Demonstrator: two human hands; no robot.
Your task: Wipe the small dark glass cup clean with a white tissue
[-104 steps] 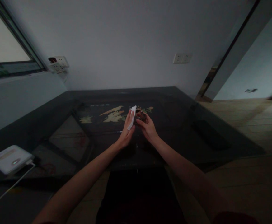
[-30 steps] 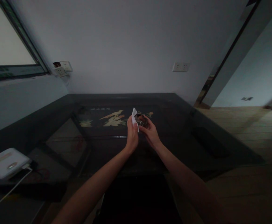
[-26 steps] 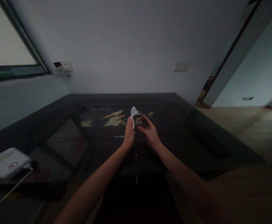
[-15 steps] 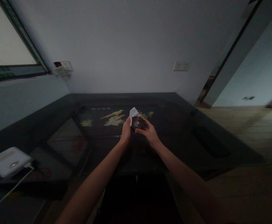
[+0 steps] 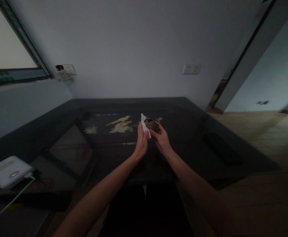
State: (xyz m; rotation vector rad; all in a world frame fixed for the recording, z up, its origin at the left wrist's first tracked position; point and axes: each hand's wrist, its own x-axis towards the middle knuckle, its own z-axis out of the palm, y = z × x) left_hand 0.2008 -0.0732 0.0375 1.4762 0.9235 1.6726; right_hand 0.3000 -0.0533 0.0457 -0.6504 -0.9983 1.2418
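Observation:
Both my hands are raised together over the middle of a dark glass-topped table (image 5: 60, 131). My left hand (image 5: 142, 142) is closed on a small white tissue (image 5: 144, 124), which it presses against the side of a small dark, shiny object (image 5: 152, 124). My right hand (image 5: 161, 139) grips that object with its fingertips; the dim light hides what it is. The two hands touch around it, a little above the tabletop.
Under the glass shows a dark panel with inlaid birds and flowers (image 5: 120, 124). A white box-shaped device (image 5: 7, 171) with a white cable lies at the table's left front. Wall sockets (image 5: 191, 68) sit on the far wall, and a doorway (image 5: 235, 65) opens at right over wooden floor.
The tissue was over the top of the object half a second ago; my left hand has turned it down against the object's left side, and the object has tilted in my right hand.

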